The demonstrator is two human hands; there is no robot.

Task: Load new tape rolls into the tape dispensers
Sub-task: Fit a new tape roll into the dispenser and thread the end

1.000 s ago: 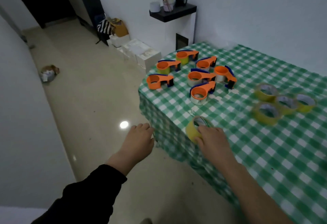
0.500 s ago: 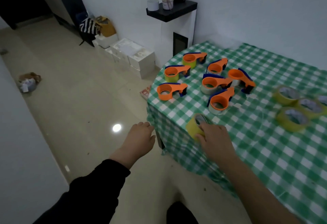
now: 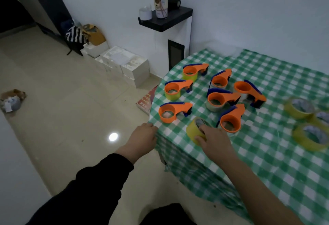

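Three spare rolls [image 3: 309, 135] lay blurred by the right edge, one cut off. The right hand [image 3: 212, 140] gripped a yellow tape roll [image 3: 193, 129] beside the orange dispensers [image 3: 230, 118]; the left hand [image 3: 142, 138], fingers relaxed, rested at the tablecloth [image 3: 267, 162] corner.

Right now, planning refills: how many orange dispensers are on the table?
7 dispensers, none seemingly hidden: three down the left, three further right, one beside the held roll.

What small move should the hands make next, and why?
Probably lift the yellow tape roll, which the right hand grips, toward the nearest orange dispenser, whose ring looks empty; the left hand seems close enough to steady it.
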